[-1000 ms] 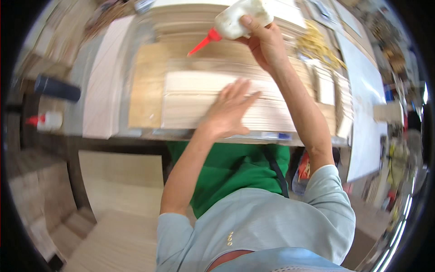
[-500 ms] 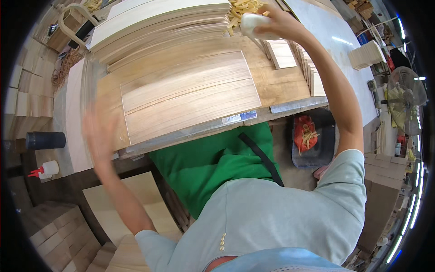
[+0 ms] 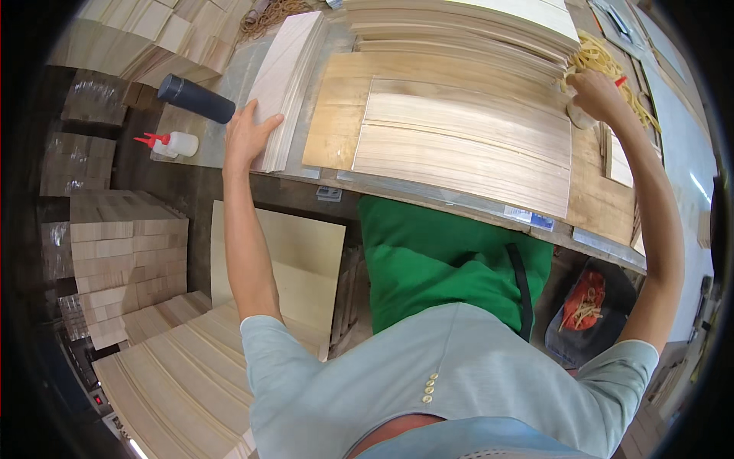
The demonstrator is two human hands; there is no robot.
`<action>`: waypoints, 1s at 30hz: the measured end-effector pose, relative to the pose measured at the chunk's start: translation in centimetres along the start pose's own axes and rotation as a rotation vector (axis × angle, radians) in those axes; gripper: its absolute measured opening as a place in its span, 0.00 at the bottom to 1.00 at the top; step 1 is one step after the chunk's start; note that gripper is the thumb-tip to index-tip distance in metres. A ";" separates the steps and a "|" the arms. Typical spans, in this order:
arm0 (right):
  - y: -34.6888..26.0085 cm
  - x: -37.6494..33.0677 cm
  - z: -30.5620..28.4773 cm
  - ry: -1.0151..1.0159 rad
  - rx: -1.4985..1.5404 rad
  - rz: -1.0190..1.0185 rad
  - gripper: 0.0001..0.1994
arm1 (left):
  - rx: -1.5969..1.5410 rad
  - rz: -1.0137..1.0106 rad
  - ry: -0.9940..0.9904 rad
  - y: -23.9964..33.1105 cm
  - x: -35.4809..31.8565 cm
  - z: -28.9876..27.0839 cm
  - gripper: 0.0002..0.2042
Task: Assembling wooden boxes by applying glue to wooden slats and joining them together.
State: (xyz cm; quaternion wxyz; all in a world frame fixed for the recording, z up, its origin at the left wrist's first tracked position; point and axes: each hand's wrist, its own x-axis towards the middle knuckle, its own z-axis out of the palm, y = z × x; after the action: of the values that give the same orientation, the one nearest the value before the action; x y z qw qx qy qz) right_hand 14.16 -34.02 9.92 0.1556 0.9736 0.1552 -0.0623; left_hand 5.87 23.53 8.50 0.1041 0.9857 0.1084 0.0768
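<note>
My left hand point(image 3: 251, 136) rests on the near end of a narrow stack of thin wooden boards point(image 3: 287, 84), fingers and thumb spread across the top board. My right hand point(image 3: 596, 96) is closed around a white squeeze bottle point(image 3: 581, 117) with a red tip, low over the right side of the worktable. Part of the bottle is hidden by the fingers. Between my hands, flat pale wooden boards point(image 3: 462, 157) lie side by side on a larger tan board point(image 3: 329, 134).
A tall stack of boards point(image 3: 466, 38) stands behind. Yellow strips point(image 3: 600, 53) lie at the back right. A dark cylinder point(image 3: 196, 98) and white bottles with red nozzles point(image 3: 182, 143) are at the left. A black tub point(image 3: 562, 336) sits below the table on the right.
The view has swung left. My left hand, blurred and raised before, is now on the narrow board stack. My right hand has lowered the white bottle toward the table.
</note>
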 end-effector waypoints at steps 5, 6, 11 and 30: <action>-4.2 -4.2 -2.3 0.406 0.287 -0.204 0.14 | -0.236 -0.009 -0.044 -2.6 0.9 -0.1 0.37; -4.8 -5.0 -2.6 0.468 0.347 -0.229 0.15 | -0.296 -0.003 -0.010 -2.9 0.9 -0.4 0.36; -5.2 -10.0 -3.9 0.511 0.593 -0.132 0.19 | -0.432 0.033 0.102 -1.2 -2.9 -4.4 0.24; -5.0 -14.1 4.6 0.491 0.942 -0.011 0.09 | -0.298 0.472 -0.582 13.1 -2.8 -2.2 0.17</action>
State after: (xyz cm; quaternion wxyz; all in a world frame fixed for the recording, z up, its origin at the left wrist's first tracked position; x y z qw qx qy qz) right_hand -1.12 -35.02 6.53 -0.3398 0.9231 0.1474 0.1036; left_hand 5.39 10.79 13.23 0.2519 0.9380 -0.1674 -0.1690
